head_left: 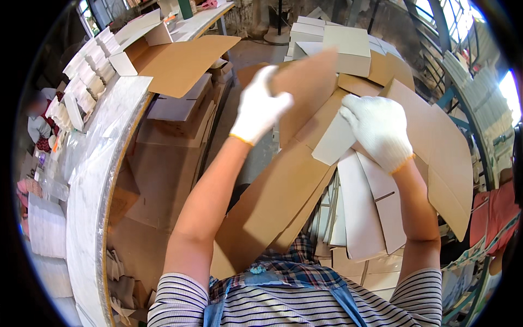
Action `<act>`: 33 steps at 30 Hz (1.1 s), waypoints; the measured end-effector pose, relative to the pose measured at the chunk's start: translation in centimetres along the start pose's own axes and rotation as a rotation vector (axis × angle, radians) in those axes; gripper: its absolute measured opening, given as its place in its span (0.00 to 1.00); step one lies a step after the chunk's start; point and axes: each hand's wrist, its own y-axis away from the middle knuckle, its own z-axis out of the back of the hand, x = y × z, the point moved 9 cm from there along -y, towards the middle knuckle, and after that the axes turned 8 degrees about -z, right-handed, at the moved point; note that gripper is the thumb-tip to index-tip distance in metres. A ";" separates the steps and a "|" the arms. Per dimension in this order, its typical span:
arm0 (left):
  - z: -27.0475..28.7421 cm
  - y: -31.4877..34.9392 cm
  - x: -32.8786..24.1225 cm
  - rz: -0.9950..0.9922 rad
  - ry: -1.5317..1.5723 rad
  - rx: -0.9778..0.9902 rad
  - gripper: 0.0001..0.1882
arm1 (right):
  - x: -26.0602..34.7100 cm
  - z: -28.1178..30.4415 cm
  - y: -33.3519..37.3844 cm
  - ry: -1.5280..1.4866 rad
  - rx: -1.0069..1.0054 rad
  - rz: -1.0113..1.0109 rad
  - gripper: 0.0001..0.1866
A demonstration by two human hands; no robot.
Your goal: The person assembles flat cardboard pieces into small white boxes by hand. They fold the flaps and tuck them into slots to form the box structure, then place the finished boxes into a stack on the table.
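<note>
Both my hands wear white knitted gloves with yellow cuffs. My left hand point(260, 106) is at the left edge of a raised brown flap point(308, 90), its thumb across the near face; the flap is blurred by motion. This flap belongs to a partly unfolded cardboard box point(283, 180), brown on the faces turned to me, which slants down toward my lap. My right hand point(378, 128) has its fingers curled over the top of a small white flap point(333, 140) of the cardboard. Its fingertips are partly hidden.
Flat white-and-brown cartons point(365, 201) are stacked beside my right forearm. Open brown cardboard point(436, 141) spreads to the right. White boxes point(346, 52) stand ahead. On the left, a marble-patterned table point(90, 218) holds an open box point(180, 60) and white stacks. People are at both sides.
</note>
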 end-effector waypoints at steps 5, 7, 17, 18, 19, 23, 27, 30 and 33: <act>-7.8 2.3 -6.3 -0.202 -0.528 0.577 0.37 | 1.4 -0.7 -1.3 -0.039 -0.046 0.046 0.07; -7.4 2.7 -5.6 -0.172 -0.488 0.577 0.32 | 1.2 -0.8 -1.2 -0.097 -0.011 0.013 0.11; -2.6 5.6 6.6 0.356 -0.058 0.215 0.22 | 1.6 -0.6 -0.2 -0.063 0.038 0.133 0.20; -2.5 6.5 7.7 0.585 0.101 0.152 0.22 | 1.1 -0.6 0.0 -0.067 0.053 0.116 0.20; -1.7 6.9 9.2 0.692 0.128 0.093 0.21 | 1.0 -0.3 0.0 -0.078 0.062 0.113 0.20; -1.4 8.7 13.4 0.842 0.169 -0.097 0.20 | 0.6 -0.8 0.3 -0.070 0.125 0.103 0.16; -2.8 5.3 11.0 0.486 -0.086 -0.038 0.18 | 1.4 -1.4 -0.6 -0.002 0.084 0.125 0.09; -6.7 2.7 4.5 0.239 -0.430 0.109 0.17 | 0.6 -1.8 -1.4 0.027 0.003 0.088 0.10; -9.3 5.4 3.2 0.296 -0.462 0.206 0.29 | 1.4 -2.6 -2.8 0.003 -0.052 0.084 0.15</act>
